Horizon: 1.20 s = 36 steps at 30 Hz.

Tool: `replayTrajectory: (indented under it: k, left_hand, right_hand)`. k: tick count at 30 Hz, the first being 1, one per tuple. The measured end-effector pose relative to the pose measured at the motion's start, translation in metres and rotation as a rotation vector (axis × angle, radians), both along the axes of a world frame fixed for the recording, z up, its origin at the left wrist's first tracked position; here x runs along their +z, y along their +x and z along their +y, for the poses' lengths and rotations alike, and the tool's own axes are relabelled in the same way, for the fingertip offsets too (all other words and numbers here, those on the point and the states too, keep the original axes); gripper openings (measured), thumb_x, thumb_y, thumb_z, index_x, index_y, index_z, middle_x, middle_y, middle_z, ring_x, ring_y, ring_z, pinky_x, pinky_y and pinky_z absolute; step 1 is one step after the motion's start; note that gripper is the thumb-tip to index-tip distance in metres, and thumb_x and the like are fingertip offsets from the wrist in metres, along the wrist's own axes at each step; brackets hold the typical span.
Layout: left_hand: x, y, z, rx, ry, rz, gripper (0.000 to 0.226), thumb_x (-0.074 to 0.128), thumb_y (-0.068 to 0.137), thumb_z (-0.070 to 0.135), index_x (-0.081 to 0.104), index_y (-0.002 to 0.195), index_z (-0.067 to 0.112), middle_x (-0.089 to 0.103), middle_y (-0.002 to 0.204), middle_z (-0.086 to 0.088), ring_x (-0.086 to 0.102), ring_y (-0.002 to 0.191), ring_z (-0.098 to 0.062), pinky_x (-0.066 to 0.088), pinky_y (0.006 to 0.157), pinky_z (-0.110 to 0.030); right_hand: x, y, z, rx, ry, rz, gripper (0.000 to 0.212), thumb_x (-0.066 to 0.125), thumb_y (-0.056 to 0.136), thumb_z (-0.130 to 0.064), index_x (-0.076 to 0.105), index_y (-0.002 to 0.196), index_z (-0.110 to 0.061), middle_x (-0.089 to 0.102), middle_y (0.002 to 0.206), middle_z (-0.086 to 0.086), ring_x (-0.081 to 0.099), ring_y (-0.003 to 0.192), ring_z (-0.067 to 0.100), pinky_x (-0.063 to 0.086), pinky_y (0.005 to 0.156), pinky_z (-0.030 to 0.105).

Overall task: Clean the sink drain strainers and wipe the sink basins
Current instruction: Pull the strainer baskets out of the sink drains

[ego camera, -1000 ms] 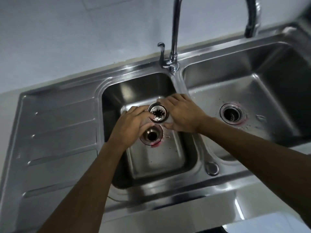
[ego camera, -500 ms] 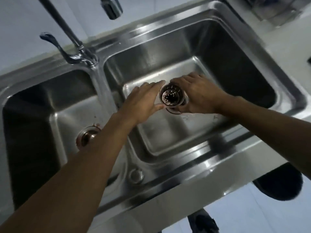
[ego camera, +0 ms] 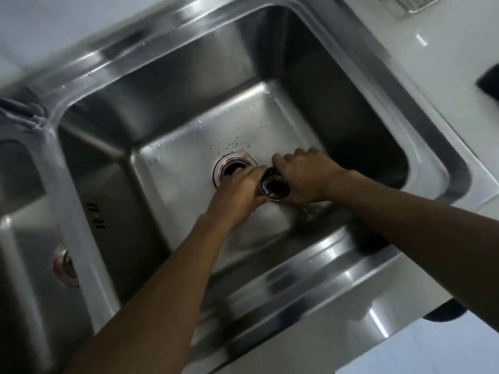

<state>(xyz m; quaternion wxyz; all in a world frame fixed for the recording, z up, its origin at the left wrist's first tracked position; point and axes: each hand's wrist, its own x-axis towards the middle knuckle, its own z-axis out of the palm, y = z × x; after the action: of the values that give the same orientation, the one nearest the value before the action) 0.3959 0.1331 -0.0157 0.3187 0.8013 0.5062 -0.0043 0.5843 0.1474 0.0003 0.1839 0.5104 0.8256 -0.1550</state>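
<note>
Sink: brushed stainless steel, a double bowl with rounded corners and a broad, shiny rim.
Right basin (ego camera: 189,117): the deep square bowl that fills the view. Its floor is flat and satin-grey, and its walls are darker.
Water droplets (ego camera: 232,143): fine specks scattered over the floor towards the basin's far edge.
Drain opening (ego camera: 228,168): a round steel ring with a dark hole, bare, in the middle of the floor.
Strainer (ego camera: 275,186): a small, round metal cup with dark muck inside, held up off the floor just right of the drain opening, on the side nearer the basin's front edge.
Strainer direction: the open mouth faces up at the camera and the short cylinder axis stands roughly upright, tipped a little.
Right hand (ego camera: 307,176): knuckles up, fingers curled over the far and right side of the cup, clamped on it.
Left hand (ego camera: 237,197): pressed to the cup's left side. The fingers seem to wrap round it, thumb below and fingertips above, though blur smears the detail.
Left basin (ego camera: 24,238): a second steel bowl at the sink's left edge, partly out of view, with its own drain ring (ego camera: 64,267) blurred.
Overflow slots (ego camera: 95,215): short dark slits in the dividing wall between the bowls.
Bench (ego camera: 445,63): a glossy white surface along the sink's right edge.
</note>
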Motion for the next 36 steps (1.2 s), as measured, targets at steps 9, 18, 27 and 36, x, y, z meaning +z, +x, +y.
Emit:
replayTrajectory:
  k: [9, 18, 27, 36]
  left_hand:
    - [-0.006, -0.015, 0.002, 0.097, -0.014, 0.001, 0.072, 0.08, 0.088, 0.034, 0.049, 0.151, 0.019, 0.055, 0.148, -0.004, 0.05, 0.134, -0.028, 0.043, 0.108, -0.046]
    - [-0.022, -0.058, 0.021, 0.126, 0.041, 0.356, 0.07, 0.068, 0.091, 0.056, 0.048, 0.152, 0.029, 0.034, 0.154, -0.009, 0.029, 0.145, -0.031, 0.029, 0.116, -0.043]
    - [-0.043, -0.059, 0.027, 0.057, 0.116, 0.41, 0.056, 0.051, 0.096, 0.065, 0.059, 0.143, 0.036, -0.008, 0.173, -0.02, -0.009, 0.16, -0.035, 0.009, 0.125, -0.047]
    - [-0.048, -0.071, 0.023, 0.014, 0.114, 0.382, 0.051, 0.05, 0.095, 0.068, 0.064, 0.136, 0.041, -0.009, 0.173, -0.018, -0.01, 0.161, -0.034, 0.008, 0.126, -0.049]
  right_hand:
    - [0.0, 0.008, 0.018, -0.029, -0.079, 0.036, 0.093, 0.069, 0.069, -0.075, 0.037, 0.139, -0.023, 0.054, 0.134, 0.009, 0.053, 0.119, 0.033, 0.048, 0.095, 0.046]
    - [-0.004, -0.024, 0.063, 0.091, 0.013, 0.075, 0.036, 0.053, 0.097, -0.046, 0.055, 0.133, -0.043, 0.029, 0.158, 0.015, 0.028, 0.143, 0.042, 0.035, 0.112, 0.054]
    - [-0.042, -0.058, 0.09, 0.316, 0.099, -0.099, 0.069, 0.047, 0.1, -0.048, 0.033, 0.153, -0.006, 0.004, 0.166, 0.017, 0.001, 0.152, 0.045, 0.018, 0.122, 0.054]
    - [-0.047, -0.059, 0.092, 0.508, 0.189, -0.156, 0.058, 0.035, 0.1, -0.051, 0.051, 0.145, -0.019, 0.011, 0.166, 0.016, 0.008, 0.15, 0.048, 0.018, 0.121, 0.055]
